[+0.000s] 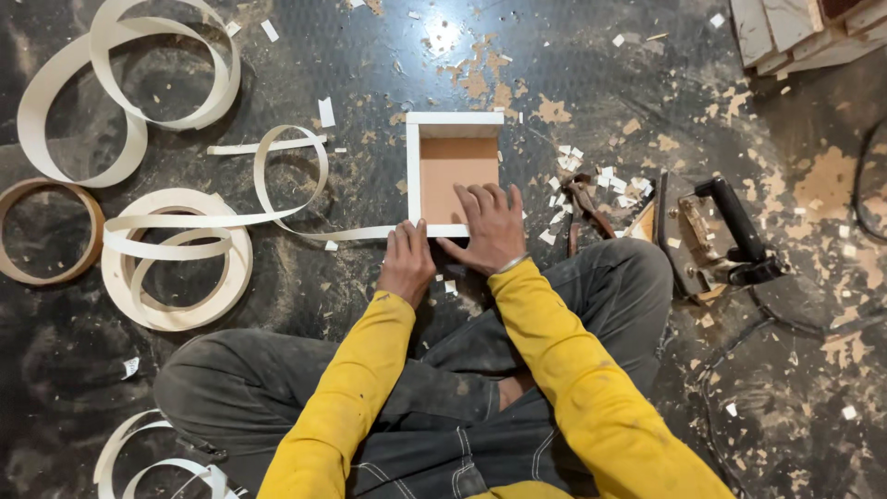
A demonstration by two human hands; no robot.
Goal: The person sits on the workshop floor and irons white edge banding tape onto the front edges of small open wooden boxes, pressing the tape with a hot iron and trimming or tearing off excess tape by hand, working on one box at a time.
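A small open wooden box (pixel 455 125) with white edges and a brown inside lies on the dark floor in front of my crossed legs. My right hand (pixel 492 227) lies flat over the box's near edge, fingers spread onto the brown panel. My left hand (pixel 407 259) presses at the near left corner, where a long white edge-banding strip (pixel 277 217) meets the box. Both arms wear yellow sleeves.
Coils of white edge banding (pixel 176 259) and a brown ring (pixel 46 231) lie at the left. Pliers (pixel 584 208) and a black-handled iron (pixel 725 236) with its cord rest at the right. Stacked boards (pixel 795 32) sit top right. White offcuts litter the floor.
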